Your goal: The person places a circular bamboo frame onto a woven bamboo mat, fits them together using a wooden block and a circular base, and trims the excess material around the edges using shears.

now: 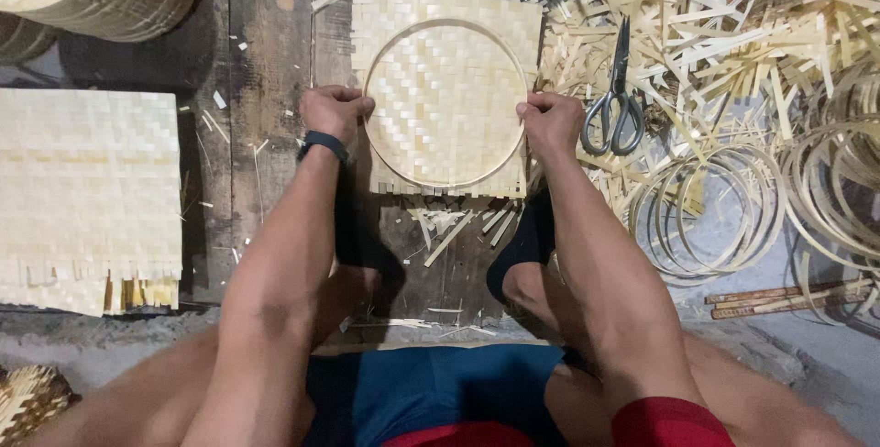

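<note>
Seen from above, a seated person presses a thin round bamboo hoop (446,103) onto a pale square woven bamboo mat (446,89) lying on a dark wooden floor (266,62), upper centre of the frame. The left hand (335,112), wearing a dark wristband (324,143), is curled closed on the hoop's left edge; the right hand (550,121) grips its right edge. Grey metal scissors (616,99) lie just right of the mat among pale bamboo offcuts (733,34). A larger woven sheet (87,190) lies at left. Uneven pressure could likely let the springy hoop slip off-centre or pop free.
</note>
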